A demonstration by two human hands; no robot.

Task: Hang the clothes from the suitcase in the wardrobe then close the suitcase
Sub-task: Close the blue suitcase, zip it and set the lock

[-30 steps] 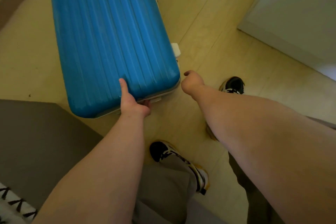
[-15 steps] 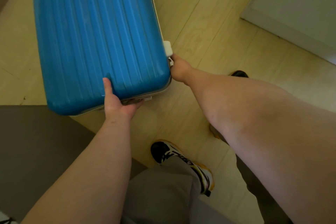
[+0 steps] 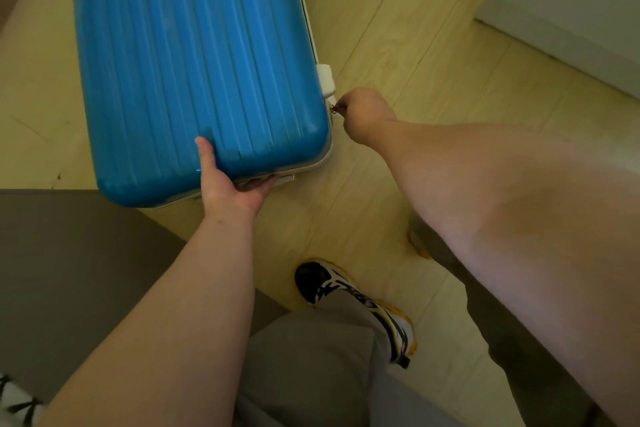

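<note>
A blue ribbed hard-shell suitcase (image 3: 194, 55) lies flat on the wooden floor with its lid down. My left hand (image 3: 230, 184) grips its near edge, thumb on the blue lid and fingers curled under the rim. My right hand (image 3: 363, 111) is at the suitcase's right side, just below a white side piece (image 3: 325, 78), and pinches a small metal zipper pull (image 3: 335, 108). No clothes are in view.
A grey-brown upholstered surface (image 3: 76, 263) fills the lower left. My feet in black, white and yellow sneakers (image 3: 360, 305) stand on the floor below the suitcase. A white panel (image 3: 571, 0) stands at the upper right.
My right hand has moved from the floor beside the suitcase's near corner to its right side and taken the zipper pull. The left hand keeps its grip on the near edge.
</note>
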